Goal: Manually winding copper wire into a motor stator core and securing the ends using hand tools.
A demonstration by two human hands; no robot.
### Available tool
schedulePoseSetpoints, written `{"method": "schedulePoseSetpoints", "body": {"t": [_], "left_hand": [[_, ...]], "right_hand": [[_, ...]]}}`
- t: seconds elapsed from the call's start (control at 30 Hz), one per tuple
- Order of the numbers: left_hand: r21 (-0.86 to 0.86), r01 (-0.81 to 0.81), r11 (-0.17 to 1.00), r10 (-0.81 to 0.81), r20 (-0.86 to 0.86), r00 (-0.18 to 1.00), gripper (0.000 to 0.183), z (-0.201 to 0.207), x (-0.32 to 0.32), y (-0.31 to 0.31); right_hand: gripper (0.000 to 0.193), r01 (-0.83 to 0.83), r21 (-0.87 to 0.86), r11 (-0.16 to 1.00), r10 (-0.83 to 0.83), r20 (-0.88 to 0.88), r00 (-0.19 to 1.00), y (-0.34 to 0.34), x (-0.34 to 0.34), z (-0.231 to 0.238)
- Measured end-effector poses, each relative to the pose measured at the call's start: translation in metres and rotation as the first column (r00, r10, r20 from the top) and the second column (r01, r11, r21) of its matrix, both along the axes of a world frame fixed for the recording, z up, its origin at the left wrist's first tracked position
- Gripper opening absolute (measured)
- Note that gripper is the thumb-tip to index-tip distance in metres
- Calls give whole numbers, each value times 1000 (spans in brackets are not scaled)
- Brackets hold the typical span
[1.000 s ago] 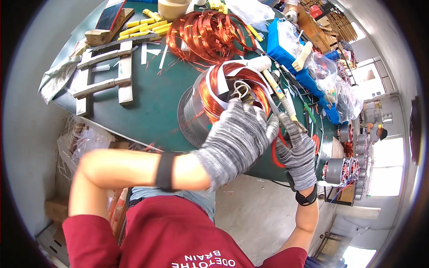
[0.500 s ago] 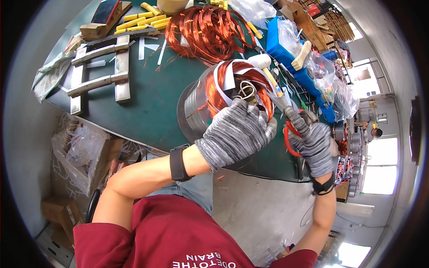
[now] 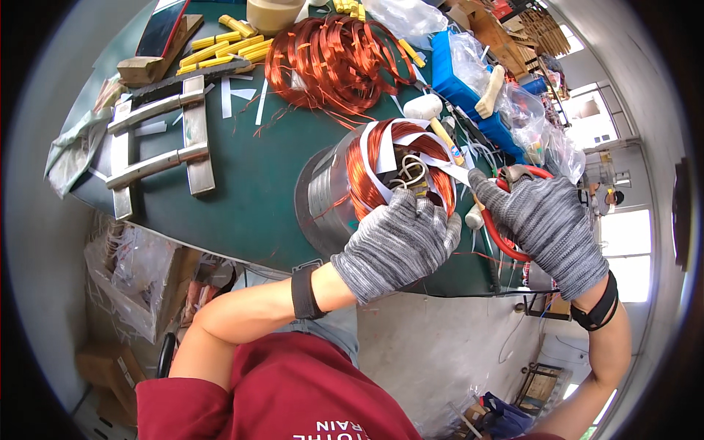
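A grey metal, drum-shaped stator wound with copper wire (image 3: pixel 323 191) rested on a dark green table (image 3: pixel 249 209). At the stator's near rim, the person's grey-gloved left hand (image 3: pixel 400 246) curled its fingers; its grip could not be made out. Right of the stator, the grey-gloved right hand (image 3: pixel 550 220) held red-handled metal scissors (image 3: pixel 493 232). Loose copper coils (image 3: pixel 334 62) lay beyond the stator.

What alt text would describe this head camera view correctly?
A gloved left hand rests on a copper-wound stator, while the gloved right hand holds red-handled scissors beside it. Copper coils lie behind on the green table.
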State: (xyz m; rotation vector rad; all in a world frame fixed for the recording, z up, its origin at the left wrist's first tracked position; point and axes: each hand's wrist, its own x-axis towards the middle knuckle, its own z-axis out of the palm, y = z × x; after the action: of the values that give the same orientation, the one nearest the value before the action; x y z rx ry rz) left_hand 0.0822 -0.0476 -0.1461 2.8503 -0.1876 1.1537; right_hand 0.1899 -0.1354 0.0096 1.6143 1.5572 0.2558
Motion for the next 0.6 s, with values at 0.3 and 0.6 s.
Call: {"method": "schedulePoseSetpoints", "body": {"t": [0.3, 0.6], "left_hand": [[-107, 44, 993, -50, -52, 997, 38, 12, -1, -8], [43, 55, 998, -51, -86, 995, 36, 14, -22, 3]], "right_hand": [[35, 227, 12, 974, -225, -93, 970, 4, -12, -2], [40, 786, 459, 415, 268, -887, 377, -78, 1, -53]]}}
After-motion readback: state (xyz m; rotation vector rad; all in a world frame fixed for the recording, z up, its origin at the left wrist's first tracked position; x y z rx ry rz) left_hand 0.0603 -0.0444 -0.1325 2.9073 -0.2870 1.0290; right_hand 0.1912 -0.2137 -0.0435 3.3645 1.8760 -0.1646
